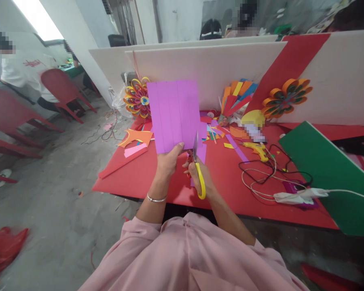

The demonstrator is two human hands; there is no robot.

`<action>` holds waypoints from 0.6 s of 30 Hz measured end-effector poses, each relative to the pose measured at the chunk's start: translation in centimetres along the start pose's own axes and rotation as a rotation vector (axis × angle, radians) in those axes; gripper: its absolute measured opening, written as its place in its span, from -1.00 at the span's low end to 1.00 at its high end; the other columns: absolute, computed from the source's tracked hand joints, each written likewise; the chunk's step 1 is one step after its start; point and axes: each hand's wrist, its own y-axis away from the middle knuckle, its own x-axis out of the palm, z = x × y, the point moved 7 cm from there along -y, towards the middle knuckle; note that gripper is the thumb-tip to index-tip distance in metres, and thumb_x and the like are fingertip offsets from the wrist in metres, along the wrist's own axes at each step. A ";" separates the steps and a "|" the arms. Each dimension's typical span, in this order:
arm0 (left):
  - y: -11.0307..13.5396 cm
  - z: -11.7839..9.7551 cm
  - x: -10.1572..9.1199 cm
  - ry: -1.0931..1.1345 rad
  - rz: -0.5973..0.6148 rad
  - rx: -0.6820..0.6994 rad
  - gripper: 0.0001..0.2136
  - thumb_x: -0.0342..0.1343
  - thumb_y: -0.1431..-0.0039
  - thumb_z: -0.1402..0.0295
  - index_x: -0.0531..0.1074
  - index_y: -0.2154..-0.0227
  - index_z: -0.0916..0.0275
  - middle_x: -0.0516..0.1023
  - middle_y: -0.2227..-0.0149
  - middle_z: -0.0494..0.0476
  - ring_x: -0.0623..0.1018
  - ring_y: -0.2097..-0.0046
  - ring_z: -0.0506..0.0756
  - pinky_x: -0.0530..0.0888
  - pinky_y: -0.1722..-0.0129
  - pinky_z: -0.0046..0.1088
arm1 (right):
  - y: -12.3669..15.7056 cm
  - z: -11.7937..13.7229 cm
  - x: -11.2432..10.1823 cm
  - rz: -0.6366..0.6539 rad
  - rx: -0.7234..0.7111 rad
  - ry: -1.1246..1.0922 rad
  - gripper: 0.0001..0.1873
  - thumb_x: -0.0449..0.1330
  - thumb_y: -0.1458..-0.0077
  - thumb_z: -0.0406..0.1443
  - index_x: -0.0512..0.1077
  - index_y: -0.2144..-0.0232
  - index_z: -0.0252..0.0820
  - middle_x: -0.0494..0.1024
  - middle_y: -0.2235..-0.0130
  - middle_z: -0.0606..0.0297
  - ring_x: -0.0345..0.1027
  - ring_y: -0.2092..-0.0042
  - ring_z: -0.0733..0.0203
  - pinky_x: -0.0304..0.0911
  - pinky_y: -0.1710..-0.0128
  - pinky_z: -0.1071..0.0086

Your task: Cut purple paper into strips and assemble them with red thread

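Note:
My left hand (169, 161) pinches the bottom edge of a purple paper sheet (174, 115) and holds it upright over the red table (157, 178). The sheet shows several lengthwise lines or cuts. My right hand (197, 171) grips yellow-handled scissors (198, 169). Their blades point up into the sheet's lower right edge. A cut purple strip hangs beside the blades.
Paper flowers (137, 97) (286, 97), coloured strips (238, 97), an orange scrap (136, 137), a yellow glue gun (256, 148) and tangled cords (267, 178) lie on the table. White boards stand behind, a green board (327, 169) at right. Red chairs (63, 91) and other people are at left and behind.

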 end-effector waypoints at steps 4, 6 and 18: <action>0.0 0.0 -0.1 0.007 -0.014 0.004 -0.55 0.47 0.12 0.31 0.57 0.11 0.26 0.66 0.29 0.11 0.67 0.27 0.14 0.70 0.20 -0.24 | 0.0 -0.1 0.0 -0.011 0.026 -0.032 -0.27 0.00 -0.36 0.22 0.34 -0.30 -0.10 0.55 0.21 0.22 0.40 0.36 0.17 0.37 0.34 0.27; 0.0 0.1 -0.2 -0.003 -0.020 0.002 -0.59 0.48 0.13 0.30 0.57 0.18 0.28 0.65 0.31 0.11 0.65 0.32 0.12 0.69 0.22 -0.26 | 0.1 -0.1 0.0 -0.001 0.034 -0.031 -0.25 -0.01 -0.36 0.23 0.32 -0.33 -0.10 0.54 0.24 0.24 0.37 0.39 0.19 0.35 0.36 0.28; 0.0 0.1 -0.2 -0.027 -0.053 -0.009 -0.62 0.50 0.17 0.28 0.56 0.26 0.26 0.65 0.29 0.14 0.68 0.15 0.22 0.70 0.11 -0.17 | 0.3 -0.2 0.0 -0.003 0.045 -0.047 -0.20 -0.04 -0.37 0.26 0.31 -0.36 -0.13 0.41 0.38 0.35 0.31 0.43 0.23 0.34 0.41 0.33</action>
